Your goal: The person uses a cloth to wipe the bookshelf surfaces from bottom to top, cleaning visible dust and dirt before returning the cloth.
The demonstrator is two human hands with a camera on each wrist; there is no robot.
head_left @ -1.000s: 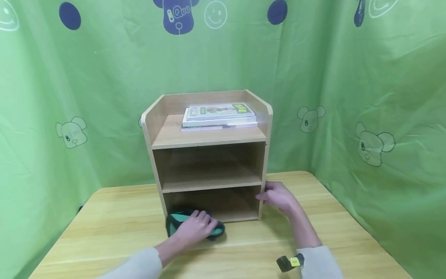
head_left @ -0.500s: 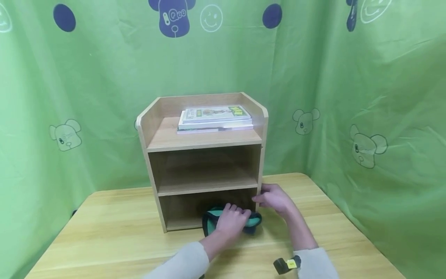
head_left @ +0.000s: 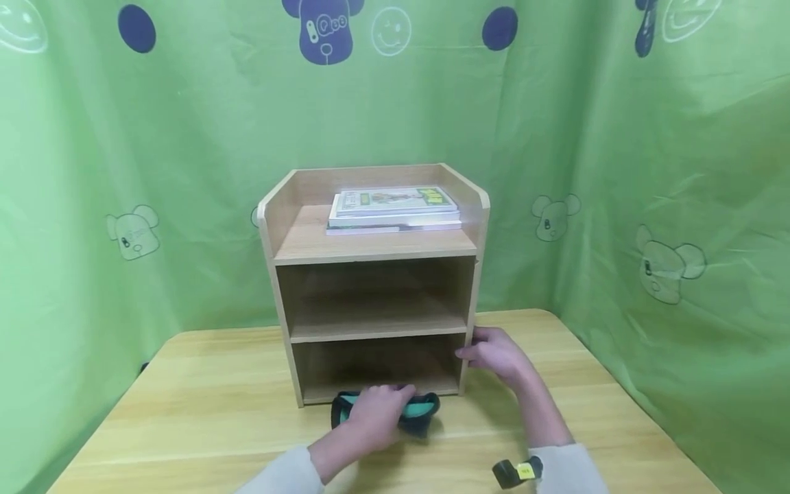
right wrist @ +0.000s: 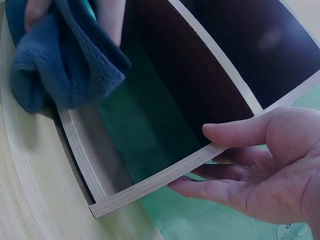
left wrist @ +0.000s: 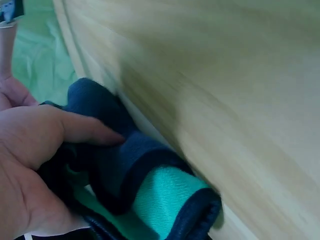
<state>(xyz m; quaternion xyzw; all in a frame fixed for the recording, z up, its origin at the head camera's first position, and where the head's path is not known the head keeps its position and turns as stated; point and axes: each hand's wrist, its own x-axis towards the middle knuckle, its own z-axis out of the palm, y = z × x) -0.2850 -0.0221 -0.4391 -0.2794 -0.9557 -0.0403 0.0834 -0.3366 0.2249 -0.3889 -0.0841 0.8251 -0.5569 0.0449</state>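
Observation:
My left hand (head_left: 378, 416) grips a bunched cloth (head_left: 420, 409), green on one face and dark blue on the other, with black edging. The cloth is at the front edge of the bottom shelf of a small wooden shelf unit (head_left: 376, 336). In the left wrist view the thumb presses on the blue face of the cloth (left wrist: 132, 155). My right hand (head_left: 496, 355) holds the right side panel (right wrist: 155, 182) of the unit low down, thumb on the inner side and fingers outside. The lower two compartments hold nothing visible.
A stack of books (head_left: 395, 209) lies on the top shelf. The unit stands on a light wooden table (head_left: 216, 405). Green patterned curtains (head_left: 204, 137) hang behind and at both sides. A black strap with a yellow label (head_left: 524, 471) is on the right wrist.
My left hand has moved the cloth right along the bottom shelf's front, then back left and a little nearer to me. My right hand keeps its hold on the side panel.

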